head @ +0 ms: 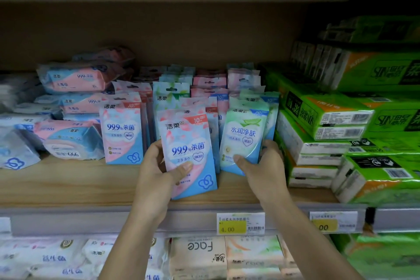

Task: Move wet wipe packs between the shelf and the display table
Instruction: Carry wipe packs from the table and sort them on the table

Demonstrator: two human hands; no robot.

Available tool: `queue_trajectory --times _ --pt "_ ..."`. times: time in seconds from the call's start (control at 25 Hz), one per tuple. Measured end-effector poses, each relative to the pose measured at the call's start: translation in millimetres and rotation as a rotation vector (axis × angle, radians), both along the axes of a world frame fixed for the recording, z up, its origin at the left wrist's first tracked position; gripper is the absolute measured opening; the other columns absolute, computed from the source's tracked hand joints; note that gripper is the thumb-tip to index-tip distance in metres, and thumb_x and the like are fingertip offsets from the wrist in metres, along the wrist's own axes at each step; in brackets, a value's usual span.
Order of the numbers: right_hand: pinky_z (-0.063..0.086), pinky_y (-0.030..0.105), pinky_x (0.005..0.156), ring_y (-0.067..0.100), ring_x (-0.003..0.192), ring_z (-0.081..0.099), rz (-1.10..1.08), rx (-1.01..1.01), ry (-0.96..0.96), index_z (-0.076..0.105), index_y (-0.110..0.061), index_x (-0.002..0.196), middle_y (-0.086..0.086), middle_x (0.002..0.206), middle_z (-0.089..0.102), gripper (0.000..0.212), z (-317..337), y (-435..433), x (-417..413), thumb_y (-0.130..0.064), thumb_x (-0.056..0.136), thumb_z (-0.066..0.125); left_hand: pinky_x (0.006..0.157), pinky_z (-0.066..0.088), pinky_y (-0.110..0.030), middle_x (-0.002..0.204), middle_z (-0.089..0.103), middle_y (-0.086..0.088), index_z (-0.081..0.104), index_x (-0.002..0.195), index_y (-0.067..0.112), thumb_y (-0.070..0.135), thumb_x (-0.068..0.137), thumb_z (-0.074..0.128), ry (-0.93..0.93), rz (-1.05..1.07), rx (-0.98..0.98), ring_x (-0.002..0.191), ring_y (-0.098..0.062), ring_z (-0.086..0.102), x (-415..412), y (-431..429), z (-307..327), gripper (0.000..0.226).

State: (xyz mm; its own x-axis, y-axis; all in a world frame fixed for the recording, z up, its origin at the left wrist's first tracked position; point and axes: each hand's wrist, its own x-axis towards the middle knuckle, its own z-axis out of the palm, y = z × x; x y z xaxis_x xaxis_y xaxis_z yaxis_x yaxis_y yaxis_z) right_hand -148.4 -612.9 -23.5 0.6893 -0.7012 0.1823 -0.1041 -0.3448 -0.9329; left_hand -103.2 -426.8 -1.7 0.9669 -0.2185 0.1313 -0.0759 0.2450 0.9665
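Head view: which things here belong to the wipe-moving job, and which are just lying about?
Job: pink-and-blue wipe pack, gripped by the left hand; green wipe pack, gripped by the right hand; wooden shelf.
Lying about: green tissue bundles; large wipe packs at left; yellow price tag; Face tissue packs below.

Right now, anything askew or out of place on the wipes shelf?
Yes. At the left, one large wipe pack lies upside down, its print inverted, in a loose pile. The pink-and-blue pack in the left hand is tilted, ahead of its row. The right hand grips a green pack. No damage or spills visible.
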Motion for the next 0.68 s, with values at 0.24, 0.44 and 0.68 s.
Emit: queue_trajectory --times 0.24,0.44,0.68 --pt "0.051 0.019 0.062 0.014 0.09 0.063 0.038 0.106 -0.162 0.046 -0.01 0.106 0.0 0.103 0.064 0.038 16.3 0.5 -15.0 -0.004 0.079 0.073 0.067 0.059 -0.026 0.111 0.068 -0.011 0.052 0.115 0.012 -0.016 0.076 0.063 0.011 -0.001 -0.005 0.092 -0.018 0.068 0.7 2.6 0.9 0.05" --pt "0.056 0.02 0.063 0.005 0.086 0.07 0.256 0.156 -0.358 0.049 -0.009 0.113 -0.007 0.096 0.072 0.042 45.6 5.5 -49.4 0.003 0.078 0.07 0.066 0.058 -0.026 0.111 0.069 -0.012 0.054 0.119 0.008 -0.014 0.075 0.064 0.007 0.001 -0.062 0.096 -0.022 0.069 -12.1 21.0 11.1 0.05" --pt "0.058 0.028 0.071 0.015 0.09 0.071 0.68 0.347 -0.311 0.06 -0.011 0.108 -0.001 0.097 0.075 0.05 42.0 35.6 -63.1 -0.009 0.06 0.072 0.067 0.059 -0.03 0.1 0.074 -0.01 0.061 0.106 0.009 -0.004 0.058 0.072 -0.019 0.152 -0.058 0.086 -0.022 0.071 -78.2 75.0 10.7 0.051"
